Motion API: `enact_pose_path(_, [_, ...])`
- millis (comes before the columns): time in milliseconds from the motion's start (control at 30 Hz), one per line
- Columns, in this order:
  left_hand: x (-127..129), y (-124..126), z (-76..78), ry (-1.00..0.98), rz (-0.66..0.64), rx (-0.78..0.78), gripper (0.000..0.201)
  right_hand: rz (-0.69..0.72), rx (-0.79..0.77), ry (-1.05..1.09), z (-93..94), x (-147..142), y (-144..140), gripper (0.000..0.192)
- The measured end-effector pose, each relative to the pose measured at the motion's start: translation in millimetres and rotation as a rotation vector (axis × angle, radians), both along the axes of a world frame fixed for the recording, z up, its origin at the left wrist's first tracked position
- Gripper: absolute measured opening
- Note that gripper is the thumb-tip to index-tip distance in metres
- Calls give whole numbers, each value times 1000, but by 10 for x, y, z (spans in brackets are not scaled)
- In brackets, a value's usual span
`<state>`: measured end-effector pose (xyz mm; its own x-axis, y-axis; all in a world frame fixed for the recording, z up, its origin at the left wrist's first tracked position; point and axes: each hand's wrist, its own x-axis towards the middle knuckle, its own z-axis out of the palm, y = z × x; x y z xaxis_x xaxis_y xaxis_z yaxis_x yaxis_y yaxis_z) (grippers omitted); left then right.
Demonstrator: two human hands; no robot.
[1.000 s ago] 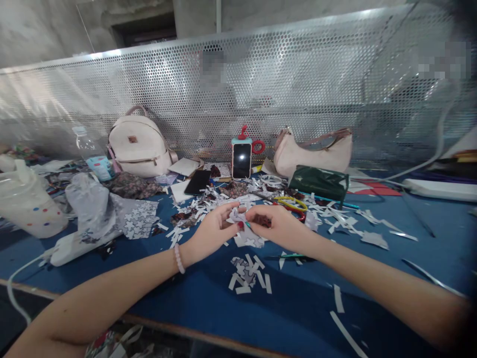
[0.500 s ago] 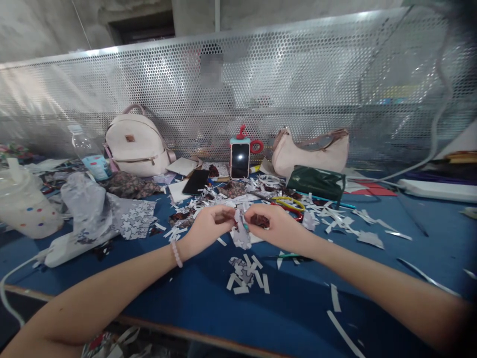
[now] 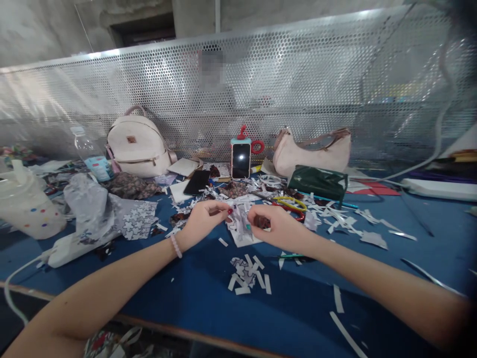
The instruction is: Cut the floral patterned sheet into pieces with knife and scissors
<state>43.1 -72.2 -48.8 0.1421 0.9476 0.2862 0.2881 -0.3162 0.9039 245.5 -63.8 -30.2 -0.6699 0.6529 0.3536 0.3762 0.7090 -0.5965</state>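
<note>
The grey patterned piece is at the centre of the frame, between the two hands. The fingers of the right hand seem to pinch its right side; whether the left hand grips its edge, I cannot tell. The piece looks thin, so an uneven pull could tear it. A low wrist could scatter the small pile of cut strips at lower centre, or push the green tool. The blue surface is littered with scraps; behind it stands a perforated metal panel.
</note>
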Motion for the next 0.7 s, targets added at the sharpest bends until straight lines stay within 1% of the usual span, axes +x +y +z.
enact_pose_path(100, [-109,129,-16,10,86,47,18,4,3,4,15,18,10,9])
enact_pose_path(200, [-269,294,-35,41,176,90,23,18,-17,-10,51,39,12,16])
enact_pose_path(300, [-398,408,-40,111,253,157,17,47,-161,-39,79,54,7,20])
enact_pose_path(367, [-408,402,-28,160,300,231,21,47,-281,-5,83,59,7,18])
enact_pose_path(400, [-382,367,-17,183,302,265,23,53,-335,25,81,59,9,17])
enact_pose_path(467, [-279,236,15,243,232,309,20,93,-421,104,73,55,16,13])
enact_pose_path(500, [-210,147,34,287,151,317,16,117,-449,144,69,50,19,11])
enact_pose_path(533, [-139,51,51,369,41,336,14,135,-469,177,65,45,21,10])
enact_pose_path(633, [44,-217,89,504,-247,322,16,118,-447,225,54,24,14,14])
enact_pose_path(667, [85,-282,95,518,-298,319,18,96,-424,218,51,16,8,15])
enact_pose_path(700, [116,-329,97,523,-317,310,18,74,-399,203,48,9,1,15])
